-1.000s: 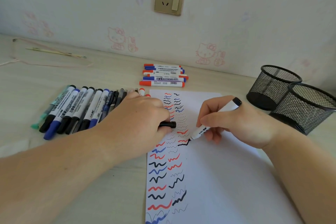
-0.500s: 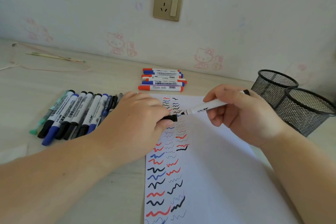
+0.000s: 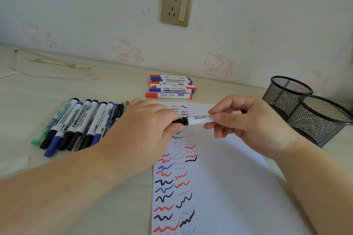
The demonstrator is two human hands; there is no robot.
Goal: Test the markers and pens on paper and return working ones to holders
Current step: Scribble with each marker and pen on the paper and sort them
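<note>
My right hand (image 3: 254, 126) grips a white-barrelled black marker (image 3: 200, 119), held level above the top of the paper. The fingertips of my left hand (image 3: 145, 129) pinch its black cap (image 3: 181, 121), which sits on the marker's tip end. The white paper (image 3: 229, 187) below carries columns of red, blue and black squiggles down its left part. A row of black and blue markers and pens (image 3: 76, 122) lies to the left. A stack of red and blue markers (image 3: 171, 88) lies behind the paper. Two black mesh holders (image 3: 286, 93) (image 3: 322, 120) stand at the right.
A thin stick and a pale cord (image 3: 57, 66) lie at the far left near the wall. A wall socket (image 3: 176, 5) sits above the desk. A white scrap (image 3: 15, 162) lies at the left desk edge.
My right hand lifted the marker off the paper after drawing a black squiggle and turned it level. The tip met the cap in my left hand, and the cap now covers it.
</note>
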